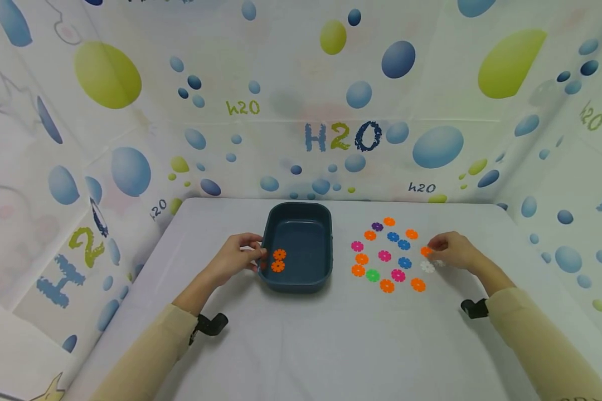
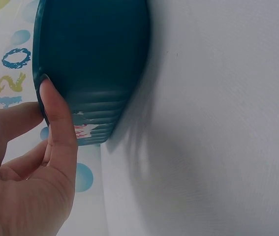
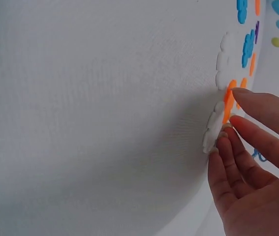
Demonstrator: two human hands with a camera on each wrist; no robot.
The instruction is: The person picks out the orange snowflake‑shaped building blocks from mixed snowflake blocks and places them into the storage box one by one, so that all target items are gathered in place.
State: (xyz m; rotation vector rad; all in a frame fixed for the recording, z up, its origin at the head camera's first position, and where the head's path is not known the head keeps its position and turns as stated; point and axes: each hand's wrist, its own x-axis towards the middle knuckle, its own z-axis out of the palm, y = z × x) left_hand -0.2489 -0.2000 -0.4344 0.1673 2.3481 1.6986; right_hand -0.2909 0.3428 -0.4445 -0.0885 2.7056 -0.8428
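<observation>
My left hand (image 1: 236,257) pinches the left rim of a dark blue plastic basin (image 1: 301,284), thumb on one side and fingers on the other in the left wrist view. Two orange snowflake discs lie inside the basin, near its left wall. At the right of the scattered discs, my right hand (image 1: 454,252) has thumb and index finger at opposite edges of an orange snowflake disc (image 3: 229,101). Its other fingertips are curled beside a white snowflake disc (image 3: 214,129). Another white snowflake disc (image 1: 427,267) lies close by.
Several loose snowflake discs in orange, blue, pink, purple and one green (image 1: 373,275) are spread on the white-covered table (image 1: 301,345) right of the basin. A patterned curtain (image 1: 281,83) with blue and lime spots stands behind the table and along its sides.
</observation>
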